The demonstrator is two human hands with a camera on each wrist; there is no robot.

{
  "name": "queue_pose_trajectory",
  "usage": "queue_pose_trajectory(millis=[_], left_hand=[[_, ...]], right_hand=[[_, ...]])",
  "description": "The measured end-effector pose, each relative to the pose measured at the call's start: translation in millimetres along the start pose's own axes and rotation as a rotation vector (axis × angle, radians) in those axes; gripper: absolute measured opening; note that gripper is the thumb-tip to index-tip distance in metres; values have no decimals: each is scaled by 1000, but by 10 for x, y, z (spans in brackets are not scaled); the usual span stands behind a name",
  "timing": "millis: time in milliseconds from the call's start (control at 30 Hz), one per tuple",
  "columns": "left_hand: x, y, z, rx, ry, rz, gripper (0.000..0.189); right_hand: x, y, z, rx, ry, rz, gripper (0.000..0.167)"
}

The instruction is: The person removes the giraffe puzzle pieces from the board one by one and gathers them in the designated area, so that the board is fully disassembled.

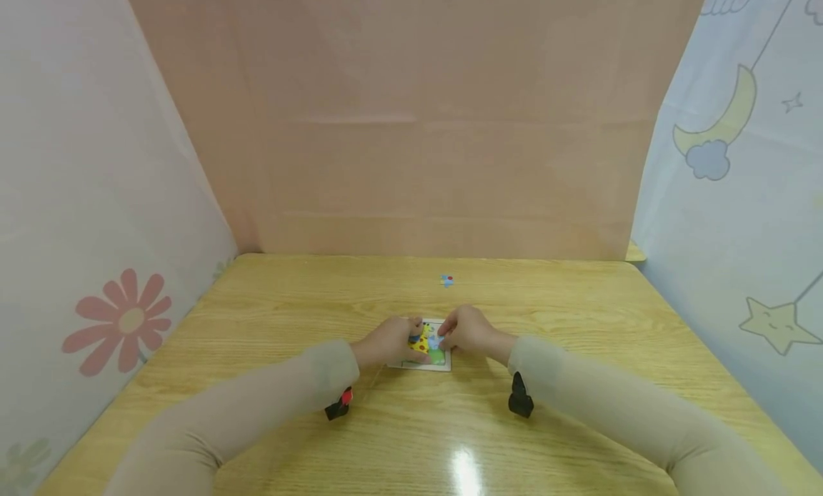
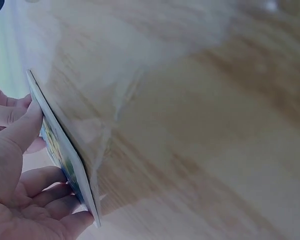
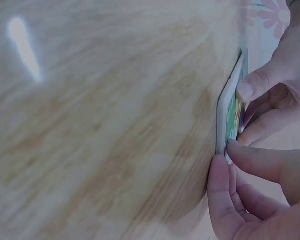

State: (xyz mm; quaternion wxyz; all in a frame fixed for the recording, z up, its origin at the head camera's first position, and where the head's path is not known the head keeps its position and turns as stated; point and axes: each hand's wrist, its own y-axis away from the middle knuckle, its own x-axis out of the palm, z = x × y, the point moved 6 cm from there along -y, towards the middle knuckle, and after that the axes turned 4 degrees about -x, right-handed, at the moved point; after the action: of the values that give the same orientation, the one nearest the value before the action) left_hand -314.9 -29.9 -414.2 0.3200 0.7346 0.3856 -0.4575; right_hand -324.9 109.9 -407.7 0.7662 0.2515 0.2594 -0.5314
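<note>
A small jigsaw puzzle board (image 1: 428,366) with a pale frame lies on the table, its picture showing a yellow giraffe with red spots, some blue and some green. My left hand (image 1: 392,340) reaches over its left part, thumb low on the picture and bent fingers higher up, holding it; the little finger meets the frame edge in the left wrist view. At the right edge, my right hand (image 1: 472,331) grips the board, thumb on the face and a finger against the outer side of the frame. Both hands hide part of the picture.
Farther back on the table (image 1: 289,439), a loose blue puzzle piece (image 1: 446,280) with a red spot lies by itself. Behind the table hangs a plain tan sheet (image 1: 418,124). Printed white sheets stand at both sides.
</note>
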Motion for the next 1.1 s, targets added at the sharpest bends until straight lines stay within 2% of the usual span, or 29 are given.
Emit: queue_pose_trajectory(millis=[200, 367, 633, 867, 1100], left_hand=[[-14, 30, -34, 21, -19, -8, 68], [-33, 58, -69, 14, -29, -3, 69], [-51, 71, -79, -14, -9, 2, 70], [-54, 47, -82, -30, -11, 9, 70], [-22, 20, -55, -27, -1, 5, 70]], right_hand=[[-2, -7, -11, 22, -8, 0, 11], [-35, 1, -3, 0, -34, -12, 6], [-84, -20, -50, 50, -152, -7, 3], [-99, -22, -70, 50, -187, 7, 3], [-7, -15, -85, 54, -268, 44, 7]])
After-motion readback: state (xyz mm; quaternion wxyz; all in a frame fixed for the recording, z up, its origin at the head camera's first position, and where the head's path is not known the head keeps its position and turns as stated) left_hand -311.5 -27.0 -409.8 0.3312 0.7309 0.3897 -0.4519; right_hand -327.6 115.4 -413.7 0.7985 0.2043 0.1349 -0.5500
